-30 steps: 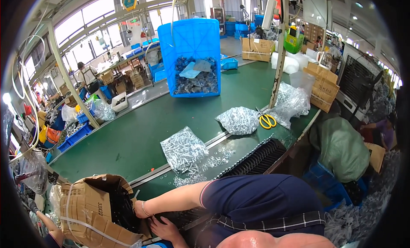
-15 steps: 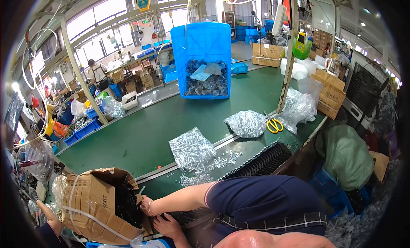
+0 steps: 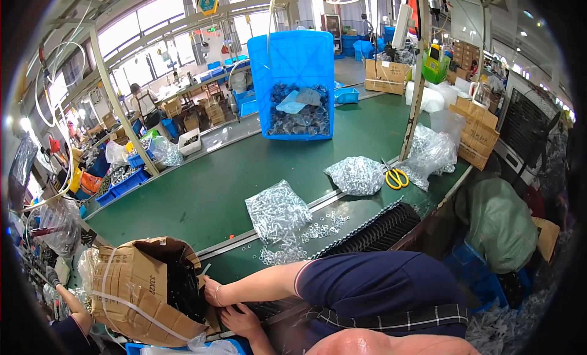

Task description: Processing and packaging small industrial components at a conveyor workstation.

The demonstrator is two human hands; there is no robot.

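Note:
An opened cardboard box bound with white straps lies on its side at the lower left, with black parts inside. My left hand reaches from a dark blue sleeve into its mouth; the fingertips are hidden among the black parts. Just below it, my right hand rests with fingers apart by the box's lower flap, over a dark tray. Neither hand visibly holds anything.
A green conveyor table carries clear bags of small metal parts, loose washers, yellow scissors and a blue crate. A black ribbed rack lies at the near edge. A person's hand works at the far left.
My left hand stays at the box mouth. The right hand has come up closer under it. The view has shifted slightly, with the box now lower and more central.

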